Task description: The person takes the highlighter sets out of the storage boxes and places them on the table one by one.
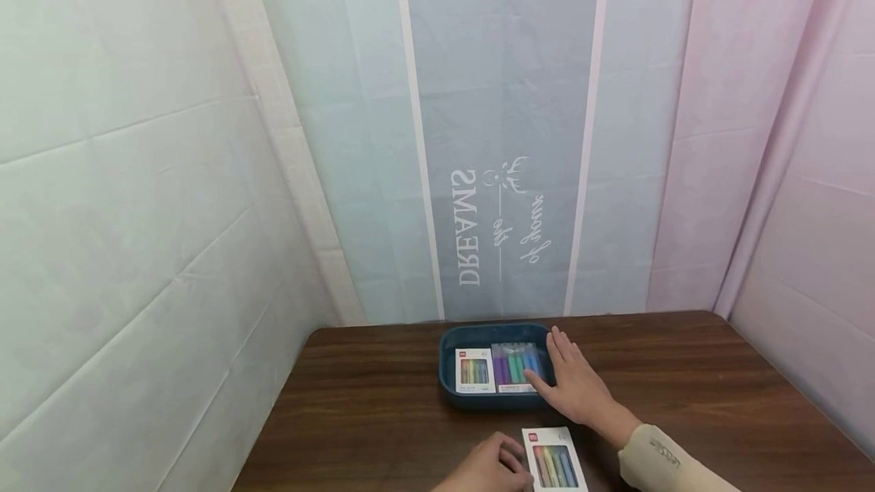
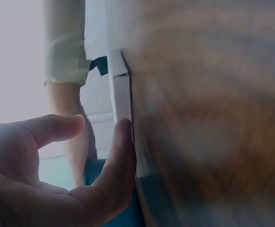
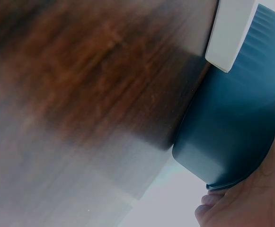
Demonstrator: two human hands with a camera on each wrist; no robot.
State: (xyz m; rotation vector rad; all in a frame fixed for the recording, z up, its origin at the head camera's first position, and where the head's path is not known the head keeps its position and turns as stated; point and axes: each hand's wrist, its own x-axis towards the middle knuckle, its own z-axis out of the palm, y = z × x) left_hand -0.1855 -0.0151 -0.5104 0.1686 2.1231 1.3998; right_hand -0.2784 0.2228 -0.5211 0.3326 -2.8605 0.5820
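Note:
A dark blue tray stands near the table's far edge. Inside it lie a white box with a window onto coloured sticks and a clear pack of purple, green and blue sticks, perhaps pens. My right hand rests on the tray's right rim, fingers straight, thumb over the front corner. Closer to me, a second white windowed box lies on the table. At its left side is my left hand; in the left wrist view a fingertip touches the box's edge, with the thumb apart from it.
The brown wood-grain table reaches back to a hanging cloth with mirrored lettering. Pale cloth walls rise on the left and the right. The second box lies just in front of the tray.

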